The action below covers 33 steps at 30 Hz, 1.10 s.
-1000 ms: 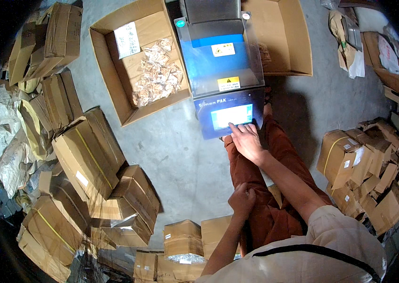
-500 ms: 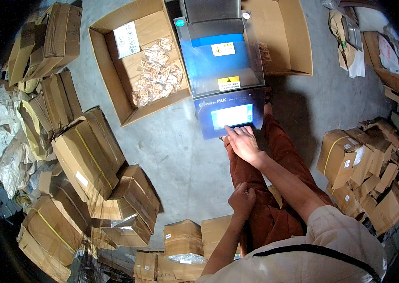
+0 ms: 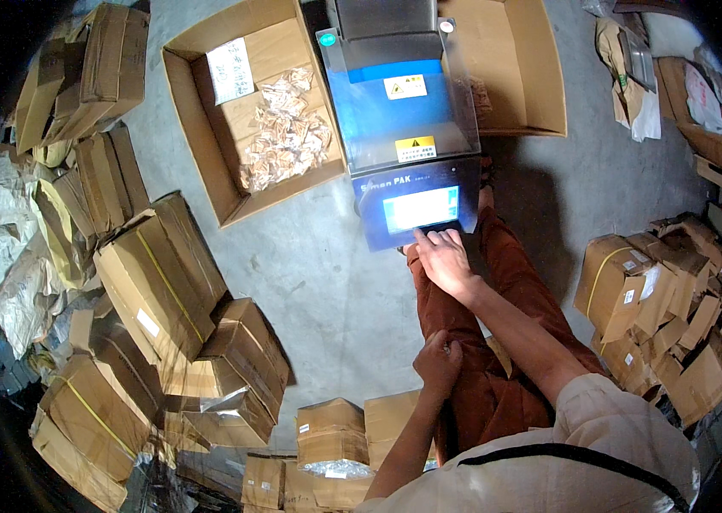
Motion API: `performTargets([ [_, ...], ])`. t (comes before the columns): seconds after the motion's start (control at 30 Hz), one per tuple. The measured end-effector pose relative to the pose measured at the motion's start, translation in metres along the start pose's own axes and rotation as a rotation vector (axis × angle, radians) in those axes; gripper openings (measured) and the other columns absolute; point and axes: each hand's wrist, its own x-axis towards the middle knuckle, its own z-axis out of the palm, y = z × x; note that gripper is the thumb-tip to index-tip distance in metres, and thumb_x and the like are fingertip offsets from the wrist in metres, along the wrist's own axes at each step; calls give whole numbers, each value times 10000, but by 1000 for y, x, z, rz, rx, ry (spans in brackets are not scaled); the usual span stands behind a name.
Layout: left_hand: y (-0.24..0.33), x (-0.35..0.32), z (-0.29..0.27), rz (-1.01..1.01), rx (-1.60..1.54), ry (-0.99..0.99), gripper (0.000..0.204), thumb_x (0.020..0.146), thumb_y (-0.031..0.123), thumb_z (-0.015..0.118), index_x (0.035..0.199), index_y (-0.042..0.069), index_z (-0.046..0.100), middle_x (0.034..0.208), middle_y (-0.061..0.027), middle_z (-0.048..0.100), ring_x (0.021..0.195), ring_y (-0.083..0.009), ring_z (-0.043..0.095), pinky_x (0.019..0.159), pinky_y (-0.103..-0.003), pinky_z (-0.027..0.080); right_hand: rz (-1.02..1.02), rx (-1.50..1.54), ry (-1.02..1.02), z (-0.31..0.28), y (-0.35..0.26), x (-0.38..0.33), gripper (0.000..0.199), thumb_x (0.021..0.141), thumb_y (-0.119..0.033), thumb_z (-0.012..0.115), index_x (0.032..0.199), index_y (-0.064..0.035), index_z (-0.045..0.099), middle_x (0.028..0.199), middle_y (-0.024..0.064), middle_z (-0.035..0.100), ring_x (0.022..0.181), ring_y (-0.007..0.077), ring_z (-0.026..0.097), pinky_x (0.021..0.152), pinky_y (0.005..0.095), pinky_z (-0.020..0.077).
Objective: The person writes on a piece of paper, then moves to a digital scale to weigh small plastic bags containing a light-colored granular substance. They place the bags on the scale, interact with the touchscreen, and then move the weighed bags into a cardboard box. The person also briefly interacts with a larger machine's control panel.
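My right hand (image 3: pixel 445 262) is at the lower edge of the lit touch screen (image 3: pixel 421 210) on a blue packing machine (image 3: pixel 405 120). Its index finger points forward, close to the screen's bottom border. The other fingers are loosely stretched along the panel's edge, and nothing shows in the hand. Resting against my thigh, my left hand (image 3: pixel 438 363) is curled into a fist. A clear cover lies over the machine's blue body, with warning labels on it.
Left of the machine, an open carton (image 3: pixel 194 120) holds a pile of small printed packets (image 3: pixel 288 137) and a handwritten sheet (image 3: pixel 229 70). Another open carton (image 3: pixel 510 77) stands to the right. Stacked cardboard boxes (image 3: pixel 156 282) line the left, with more boxes (image 3: pixel 613 282) at right.
My right index finger has drawn back slightly from the screen toward its lower edge, shifting a little right. My left hand has stayed on my thigh.
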Motion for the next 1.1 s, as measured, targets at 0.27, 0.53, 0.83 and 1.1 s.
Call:
performTargets([
  [0.27,0,0,1,-18,-2,-4,156,831,230,609,832,75,589,812,-115,625,712,-364,636,594,-470,480,-16,-30,26,0,3,5,398,863,-165,612,1237,-29,612,876,101,644,880,273,626,911,414,416],
  [0.53,1,1,-2,-33,16,-10,149,828,222,616,830,74,598,799,-118,621,708,-363,636,590,-465,480,18,-26,-39,-8,5,-1,456,849,-195,634,1273,-30,600,918,115,659,910,274,632,954,410,399],
  [0.83,3,2,-4,-40,0,-26,144,826,215,620,827,73,599,810,-118,629,707,-361,638,592,-457,484,27,-21,-36,-11,5,3,446,858,-194,633,1265,-13,602,933,119,665,926,263,636,956,407,401],
  [1.1,1,2,-1,-46,14,-22,146,823,212,617,828,69,591,810,-121,626,715,-365,637,602,-457,489,-51,19,24,-9,-4,14,396,889,-178,610,1246,-8,610,983,118,676,949,264,637,981,418,395],
])
